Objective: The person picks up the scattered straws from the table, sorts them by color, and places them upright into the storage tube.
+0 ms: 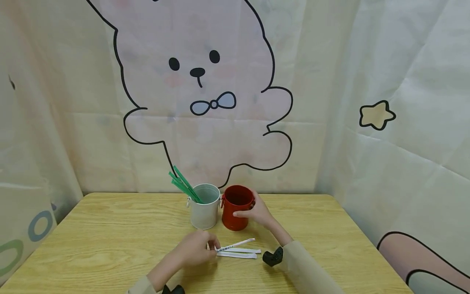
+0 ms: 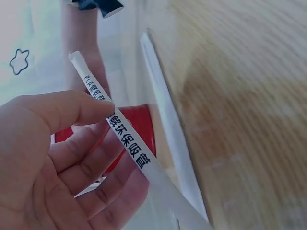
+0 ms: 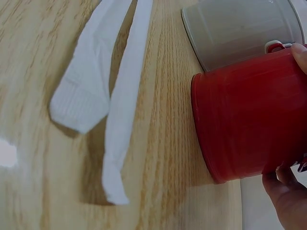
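Between thumb and fingers my left hand (image 1: 198,248) pinches a paper-wrapped drinking straw (image 2: 128,136) with dark printed characters. Its far end is tilted up off the table in the head view. Two more wrapped straws (image 1: 239,255) lie flat beside it on the tabletop. My right hand (image 1: 260,211) grips the red bucket (image 1: 233,223) from the right side, thumb across its front. The bucket stands upright, and no straw shows in its mouth. Touching or nearly touching it on the left is a white bucket (image 1: 203,215), with several green straws (image 1: 185,187) leaning out.
The light wooden table (image 1: 121,232) ends just behind the buckets at a cloth backdrop (image 1: 315,155) printed with a cartoon bear. More cloth hangs at both sides. A black wrist device (image 1: 273,257) sits by my right sleeve, close to the straws.
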The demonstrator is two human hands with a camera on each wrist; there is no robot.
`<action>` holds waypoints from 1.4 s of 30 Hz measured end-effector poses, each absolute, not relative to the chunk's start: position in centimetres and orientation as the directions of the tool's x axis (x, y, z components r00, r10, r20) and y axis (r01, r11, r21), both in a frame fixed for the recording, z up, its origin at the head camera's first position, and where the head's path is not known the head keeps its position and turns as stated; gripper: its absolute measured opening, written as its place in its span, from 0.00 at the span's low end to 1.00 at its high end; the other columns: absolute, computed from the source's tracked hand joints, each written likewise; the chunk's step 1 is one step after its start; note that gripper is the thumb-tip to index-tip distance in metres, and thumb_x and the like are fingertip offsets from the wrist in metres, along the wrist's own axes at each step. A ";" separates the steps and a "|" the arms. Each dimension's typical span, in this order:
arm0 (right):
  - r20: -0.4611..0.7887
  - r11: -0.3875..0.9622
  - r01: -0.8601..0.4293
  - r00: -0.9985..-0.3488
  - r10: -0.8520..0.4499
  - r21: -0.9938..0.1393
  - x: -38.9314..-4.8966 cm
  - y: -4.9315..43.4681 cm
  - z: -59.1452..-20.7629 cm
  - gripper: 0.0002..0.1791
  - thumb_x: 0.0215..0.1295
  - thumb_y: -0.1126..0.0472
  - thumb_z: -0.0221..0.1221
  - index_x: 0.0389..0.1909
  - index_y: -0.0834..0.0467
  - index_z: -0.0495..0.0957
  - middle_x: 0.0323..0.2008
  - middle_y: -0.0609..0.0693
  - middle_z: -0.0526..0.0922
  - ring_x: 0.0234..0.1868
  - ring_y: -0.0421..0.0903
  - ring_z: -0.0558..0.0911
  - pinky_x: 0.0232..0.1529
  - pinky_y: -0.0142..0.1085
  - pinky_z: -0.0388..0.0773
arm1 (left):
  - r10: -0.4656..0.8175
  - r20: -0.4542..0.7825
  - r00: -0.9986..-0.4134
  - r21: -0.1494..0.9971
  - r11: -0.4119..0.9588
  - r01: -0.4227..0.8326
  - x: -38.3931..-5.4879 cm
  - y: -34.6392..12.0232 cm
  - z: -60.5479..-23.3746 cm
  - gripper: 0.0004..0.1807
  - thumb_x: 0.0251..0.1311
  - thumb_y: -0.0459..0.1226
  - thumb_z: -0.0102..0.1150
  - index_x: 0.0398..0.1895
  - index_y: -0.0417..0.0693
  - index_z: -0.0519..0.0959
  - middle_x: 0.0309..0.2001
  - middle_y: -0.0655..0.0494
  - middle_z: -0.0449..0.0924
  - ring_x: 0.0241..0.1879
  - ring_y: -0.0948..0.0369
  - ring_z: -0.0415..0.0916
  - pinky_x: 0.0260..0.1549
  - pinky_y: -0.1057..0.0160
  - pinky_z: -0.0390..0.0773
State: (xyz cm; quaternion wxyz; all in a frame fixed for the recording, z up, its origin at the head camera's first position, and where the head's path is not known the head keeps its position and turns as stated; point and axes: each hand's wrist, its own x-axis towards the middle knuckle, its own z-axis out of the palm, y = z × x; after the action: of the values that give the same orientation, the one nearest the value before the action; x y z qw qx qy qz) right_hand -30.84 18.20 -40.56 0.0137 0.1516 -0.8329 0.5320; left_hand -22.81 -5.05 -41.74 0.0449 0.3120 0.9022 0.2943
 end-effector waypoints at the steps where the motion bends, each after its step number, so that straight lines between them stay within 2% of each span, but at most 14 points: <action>1: 0.189 0.383 -0.272 -0.952 -0.241 -0.883 -30.8 18.2 -40.6 0.46 0.41 0.59 0.71 0.63 0.55 0.58 0.58 0.51 0.70 0.58 0.49 0.69 0.57 0.47 0.70 | 0.586 0.101 -0.804 0.577 0.624 0.527 -22.9 -5.2 -41.7 0.03 0.47 0.37 0.60 0.26 0.54 0.81 0.21 0.70 0.74 0.21 0.74 0.65 0.21 0.74 0.66; 6: 0.194 0.362 -0.280 -0.947 -0.256 -0.889 -30.8 18.3 -40.6 0.47 0.41 0.61 0.71 0.64 0.56 0.57 0.58 0.54 0.70 0.59 0.52 0.69 0.57 0.47 0.71 | 0.584 0.109 -0.805 0.662 0.561 0.497 -23.1 -5.6 -41.0 0.05 0.52 0.35 0.56 0.30 0.49 0.81 0.23 0.66 0.76 0.23 0.72 0.68 0.22 0.74 0.69; 12: 0.197 0.360 -0.284 -0.946 -0.258 -0.889 -31.0 18.3 -40.8 0.47 0.41 0.61 0.71 0.64 0.56 0.57 0.59 0.55 0.69 0.60 0.54 0.68 0.58 0.48 0.69 | 0.550 0.174 -0.817 0.725 0.490 0.484 -23.3 -5.7 -40.2 0.05 0.55 0.35 0.55 0.33 0.44 0.79 0.25 0.60 0.77 0.25 0.69 0.71 0.23 0.73 0.72; 21: 0.178 0.357 -0.265 -0.950 -0.258 -0.896 -31.2 18.3 -40.8 0.47 0.42 0.61 0.71 0.64 0.55 0.56 0.59 0.52 0.69 0.59 0.50 0.69 0.57 0.46 0.70 | 0.396 0.324 -0.859 0.783 0.398 0.478 -24.0 -4.3 -38.3 0.07 0.58 0.34 0.55 0.39 0.46 0.76 0.31 0.55 0.77 0.29 0.64 0.74 0.28 0.72 0.76; 29: 0.184 0.346 -0.273 -0.945 -0.269 -0.897 -31.2 18.4 -40.9 0.48 0.42 0.62 0.70 0.65 0.57 0.55 0.59 0.56 0.69 0.58 0.52 0.69 0.57 0.46 0.71 | 0.330 0.350 -0.877 0.823 0.338 0.456 -25.3 -2.4 -36.3 0.09 0.58 0.35 0.55 0.41 0.48 0.75 0.30 0.53 0.77 0.26 0.62 0.74 0.21 0.71 0.77; 35: 0.181 0.343 -0.260 -0.952 -0.246 -0.903 -31.6 18.5 -41.4 0.47 0.41 0.61 0.71 0.63 0.53 0.57 0.57 0.52 0.70 0.57 0.50 0.70 0.55 0.44 0.72 | 0.232 0.406 -0.884 0.831 0.309 0.463 -25.7 -1.4 -34.4 0.10 0.56 0.34 0.58 0.42 0.46 0.75 0.30 0.50 0.78 0.26 0.62 0.74 0.22 0.72 0.76; 42: 0.179 0.347 -0.262 -0.951 -0.253 -0.901 -31.1 18.4 -40.7 0.47 0.41 0.61 0.71 0.63 0.55 0.57 0.57 0.53 0.70 0.57 0.49 0.70 0.55 0.43 0.72 | 0.147 0.397 -0.906 0.881 0.217 0.421 -27.1 -0.8 -32.9 0.13 0.57 0.36 0.57 0.45 0.47 0.74 0.35 0.49 0.78 0.31 0.59 0.77 0.27 0.64 0.81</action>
State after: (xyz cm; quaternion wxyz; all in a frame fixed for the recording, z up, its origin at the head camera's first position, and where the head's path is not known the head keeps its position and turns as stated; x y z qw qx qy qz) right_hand -31.13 18.36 -40.75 0.0038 0.1568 -0.8207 0.5494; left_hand -27.09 -0.80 -32.88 -0.1144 0.1843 0.7715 0.5980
